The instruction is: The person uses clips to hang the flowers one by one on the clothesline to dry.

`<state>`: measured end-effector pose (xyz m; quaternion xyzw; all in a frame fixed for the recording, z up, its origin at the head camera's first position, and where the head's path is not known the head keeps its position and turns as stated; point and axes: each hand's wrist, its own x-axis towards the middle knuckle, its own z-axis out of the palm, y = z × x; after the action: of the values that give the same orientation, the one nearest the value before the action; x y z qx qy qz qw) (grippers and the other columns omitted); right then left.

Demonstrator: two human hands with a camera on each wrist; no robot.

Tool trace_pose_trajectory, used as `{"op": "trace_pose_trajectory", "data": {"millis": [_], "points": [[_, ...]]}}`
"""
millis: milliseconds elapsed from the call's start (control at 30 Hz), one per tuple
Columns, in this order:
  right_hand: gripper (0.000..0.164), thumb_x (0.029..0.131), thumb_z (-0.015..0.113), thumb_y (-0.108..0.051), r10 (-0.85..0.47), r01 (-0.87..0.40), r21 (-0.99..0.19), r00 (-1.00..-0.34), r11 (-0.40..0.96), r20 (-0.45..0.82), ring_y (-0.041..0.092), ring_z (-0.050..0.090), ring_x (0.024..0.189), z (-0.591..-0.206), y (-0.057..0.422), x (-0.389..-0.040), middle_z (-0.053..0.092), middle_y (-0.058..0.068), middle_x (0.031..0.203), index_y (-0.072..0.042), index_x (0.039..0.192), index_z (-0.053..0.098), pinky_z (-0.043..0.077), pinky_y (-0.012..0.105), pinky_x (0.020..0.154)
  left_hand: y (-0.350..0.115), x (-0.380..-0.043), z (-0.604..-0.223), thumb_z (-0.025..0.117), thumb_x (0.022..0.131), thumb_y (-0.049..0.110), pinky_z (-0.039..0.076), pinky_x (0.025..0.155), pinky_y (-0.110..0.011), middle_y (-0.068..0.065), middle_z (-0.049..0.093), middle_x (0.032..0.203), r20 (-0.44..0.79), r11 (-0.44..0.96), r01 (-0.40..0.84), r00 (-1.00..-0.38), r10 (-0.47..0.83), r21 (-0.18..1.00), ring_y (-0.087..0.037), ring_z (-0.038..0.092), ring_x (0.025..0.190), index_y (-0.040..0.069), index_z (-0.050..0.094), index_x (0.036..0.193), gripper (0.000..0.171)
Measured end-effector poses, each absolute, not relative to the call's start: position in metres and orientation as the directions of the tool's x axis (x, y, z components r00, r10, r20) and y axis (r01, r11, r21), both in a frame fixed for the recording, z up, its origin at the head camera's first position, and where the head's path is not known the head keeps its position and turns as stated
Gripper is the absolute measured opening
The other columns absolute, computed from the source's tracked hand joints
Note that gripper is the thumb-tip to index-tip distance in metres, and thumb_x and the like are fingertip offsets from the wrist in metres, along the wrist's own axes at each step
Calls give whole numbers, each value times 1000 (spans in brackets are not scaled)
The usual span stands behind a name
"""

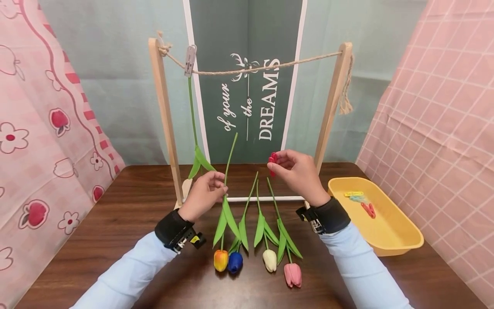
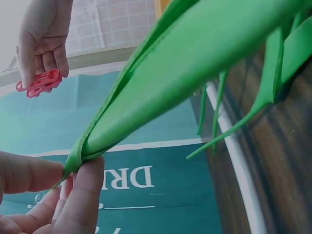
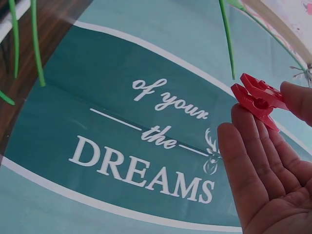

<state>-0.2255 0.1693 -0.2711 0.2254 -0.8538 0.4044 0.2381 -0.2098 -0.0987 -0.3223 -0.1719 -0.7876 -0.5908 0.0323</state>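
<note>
My left hand pinches the green stem of an orange-yellow artificial tulip, whose head hangs down near the table. In the left wrist view, thumb and fingers grip that stem just by its leaf. A red clothespin is held between the thumb and fingers of my right hand, raised in front of the frame. Blue, white and pink tulips lie side by side on the table, stems pointing away. On the rope, a greyish clothespin grips another stem; its bloom is hidden.
The rope is strung between two wooden posts, joined low down by a white bar. At right stands a yellow basin with several clothespins inside. A green-and-white printed cloth hangs behind the brown table.
</note>
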Motion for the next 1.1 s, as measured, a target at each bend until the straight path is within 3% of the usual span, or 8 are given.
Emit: {"op": "trace_pose_trajectory", "data": {"millis": [200, 333, 500, 733, 1100], "points": [[25, 82, 80, -16, -187, -617, -571, -750, 541, 634, 16, 66, 71, -260, 164, -225, 71, 6, 83, -2, 100, 70, 52, 22, 63, -100, -208, -312, 62, 91, -5, 58, 69, -35, -22, 61, 89, 309, 216, 358, -923, 229, 908, -28, 66, 78, -7, 53, 118, 28], [25, 81, 80, -14, -186, -650, -558, -721, 516, 667, 16, 66, 71, -252, 159, -225, 70, 7, 83, 0, 100, 70, 52, 20, 65, -101, -206, -306, 60, 91, -5, 58, 70, -42, -23, 62, 90, 331, 199, 376, -916, 225, 905, -32, 66, 80, -6, 54, 118, 27], [25, 82, 80, -12, -193, -680, -542, -693, 494, 694, 13, 67, 72, -241, 153, -225, 70, 6, 84, 0, 101, 70, 53, 20, 67, -101, -206, -301, 60, 92, -5, 57, 69, -40, -18, 62, 88, 369, 212, 413, -903, 220, 886, -29, 66, 79, -5, 55, 118, 26], [24, 82, 79, -10, -219, -734, -517, -646, 441, 731, 11, 67, 73, -226, 141, -225, 71, 6, 87, 0, 101, 69, 55, 23, 69, -101, -207, -293, 61, 91, -5, 53, 63, -27, -17, 62, 87, 406, 202, 441, -894, 190, 875, -28, 66, 78, -4, 56, 116, 26], [24, 83, 78, -9, -246, -786, -466, -585, 407, 773, 12, 67, 75, -205, 122, -224, 71, 7, 89, 1, 102, 68, 55, 23, 70, -103, -208, -281, 61, 92, -4, 52, 64, -27, -19, 64, 90, 446, 213, 467, -884, 142, 858, -27, 66, 79, -2, 56, 117, 26]]}}
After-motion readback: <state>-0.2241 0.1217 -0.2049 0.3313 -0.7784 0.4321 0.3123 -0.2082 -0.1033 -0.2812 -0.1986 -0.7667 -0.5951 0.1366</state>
